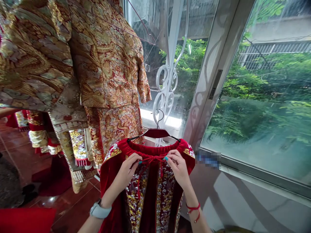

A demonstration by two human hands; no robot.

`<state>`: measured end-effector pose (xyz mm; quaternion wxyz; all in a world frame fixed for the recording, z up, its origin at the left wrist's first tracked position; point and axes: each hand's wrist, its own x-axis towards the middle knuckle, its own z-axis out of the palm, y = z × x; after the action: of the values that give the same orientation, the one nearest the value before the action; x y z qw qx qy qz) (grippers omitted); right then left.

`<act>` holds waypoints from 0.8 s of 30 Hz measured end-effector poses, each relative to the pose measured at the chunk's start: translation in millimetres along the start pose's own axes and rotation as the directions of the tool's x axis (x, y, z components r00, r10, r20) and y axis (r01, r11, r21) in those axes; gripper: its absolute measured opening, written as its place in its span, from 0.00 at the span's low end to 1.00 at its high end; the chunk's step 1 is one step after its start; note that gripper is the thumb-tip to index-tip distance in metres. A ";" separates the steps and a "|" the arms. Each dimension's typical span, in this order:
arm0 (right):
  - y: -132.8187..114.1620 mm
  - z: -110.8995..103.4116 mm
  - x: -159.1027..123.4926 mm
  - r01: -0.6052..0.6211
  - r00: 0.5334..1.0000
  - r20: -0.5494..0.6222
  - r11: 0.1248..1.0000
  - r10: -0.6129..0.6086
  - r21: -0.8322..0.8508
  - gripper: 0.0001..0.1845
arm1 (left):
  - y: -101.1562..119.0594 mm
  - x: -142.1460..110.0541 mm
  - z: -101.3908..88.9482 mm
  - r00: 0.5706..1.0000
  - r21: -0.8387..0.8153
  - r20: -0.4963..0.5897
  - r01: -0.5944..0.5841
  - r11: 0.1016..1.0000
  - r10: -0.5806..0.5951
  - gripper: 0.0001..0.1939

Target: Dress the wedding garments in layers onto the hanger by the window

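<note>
A dark red velvet skirt [152, 207] with gold and silver sequined panels hangs in front of me on a hanger [156, 132]. At its gathered waistband a thin red drawstring [153, 158] is tied in a bow. My left hand [130, 170] pinches the bow at its left side. On the right side my right hand [177, 165] pinches the bow's other loop between thumb and fingers. Loose ends of the cord dangle down the front of the skirt.
Gold embroidered garments [109, 64] hang close on the left. Behind the hanger stands a white scrolled metal stand [165, 81] before the window [255, 113]. A red cloth [26, 218] shows at lower left above the tiled floor [70, 207].
</note>
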<state>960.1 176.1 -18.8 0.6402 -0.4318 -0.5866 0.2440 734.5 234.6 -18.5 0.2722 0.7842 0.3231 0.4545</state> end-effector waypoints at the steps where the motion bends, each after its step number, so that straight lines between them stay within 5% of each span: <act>1: 1.5 5.9 -1.5 -0.102 0.995 0.029 0.981 0.098 0.163 0.14 | 3.2 -1.9 9.0 0.995 -0.161 -0.047 0.077 0.984 -0.086 0.08; 4: 9.2 21.6 -6.0 -0.324 0.938 0.089 0.756 0.335 0.569 0.19 | 8.8 -9.0 30.8 0.939 -0.626 0.088 0.311 0.715 -0.332 0.15; 6: 13.7 23.8 -7.2 -0.368 0.905 0.103 0.641 0.412 0.673 0.22 | 9.4 -12.7 34.5 0.879 -0.735 0.318 0.465 0.493 -0.355 0.18; 7: 14.7 21.3 -6.8 -0.387 0.899 0.124 0.630 0.420 0.673 0.23 | 9.5 -13.6 32.2 0.848 -0.720 0.408 0.527 0.452 -0.339 0.19; 9: 13.4 9.5 -3.3 -0.428 0.900 0.198 0.696 0.389 0.576 0.23 | 11.2 -13.2 21.0 0.819 -0.592 0.483 0.566 0.573 -0.310 0.18; 12: 4.7 -16.4 5.5 -0.312 0.936 0.233 0.929 0.265 0.197 0.21 | 18.3 -10.2 -2.4 0.880 -0.106 0.391 0.335 0.936 -0.271 0.11; 14: -2.3 -30.5 9.3 -0.074 0.974 0.202 0.987 0.102 -0.141 0.19 | 23.1 -10.1 -13.6 0.928 0.280 0.291 0.149 0.948 -0.232 0.07; 17: -7.1 -35.6 5.3 0.162 0.972 0.222 0.906 -0.078 -0.391 0.13 | 24.3 -14.8 -16.5 0.961 0.525 0.143 0.130 0.841 -0.238 0.10; 19: -4.6 -28.3 -2.0 0.080 0.974 0.224 0.967 -0.025 -0.241 0.14 | 20.3 -18.9 -10.4 0.954 0.414 0.091 0.224 0.882 -0.285 0.10; 21: 0.4 -16.4 -8.4 -0.162 0.960 0.243 0.983 0.136 0.088 0.16 | 13.5 -21.9 -0.1 0.937 0.067 0.149 0.309 0.949 -0.316 0.07; 22: 2.5 -10.2 -10.2 -0.276 0.943 0.258 0.926 0.209 0.257 0.18 | 9.3 -23.1 6.5 0.933 -0.172 0.192 0.338 0.925 -0.305 0.09; 24: 3.4 0.8 -10.8 -0.393 0.918 0.266 0.773 0.296 0.498 0.21 | -0.2 -25.6 21.9 0.931 -0.608 0.250 0.366 0.704 -0.267 0.13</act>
<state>957.8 169.1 -27.6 0.6266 -0.3106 -0.4571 0.5495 744.2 212.5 -42.0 0.6215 0.6052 0.2563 0.4263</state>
